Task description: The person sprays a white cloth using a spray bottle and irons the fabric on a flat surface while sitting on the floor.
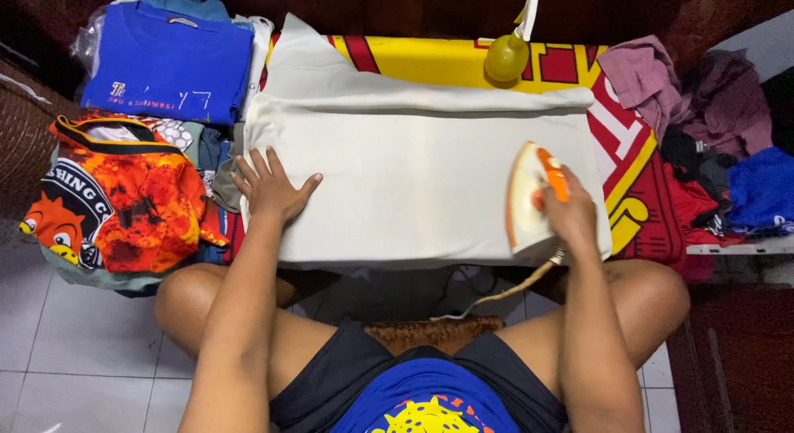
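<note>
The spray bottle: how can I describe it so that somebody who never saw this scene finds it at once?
Start from the white cloth spread out in the middle. Look just past its far edge, onto the yellow and red fabric. There stands the spray bottle: small, round and yellow-green with a white trigger top, the only hard, upright thing among soft clothes.

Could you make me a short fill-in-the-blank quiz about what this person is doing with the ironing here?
1. The right hand grips the orange handle of an ____.
2. The left hand lies flat on the ____-coloured garment.
3. The spray bottle at the far edge is ____ in colour.
4. The folded blue shirt lies on the person's ____ side.

Missing words: iron; cream; yellow; left
</note>
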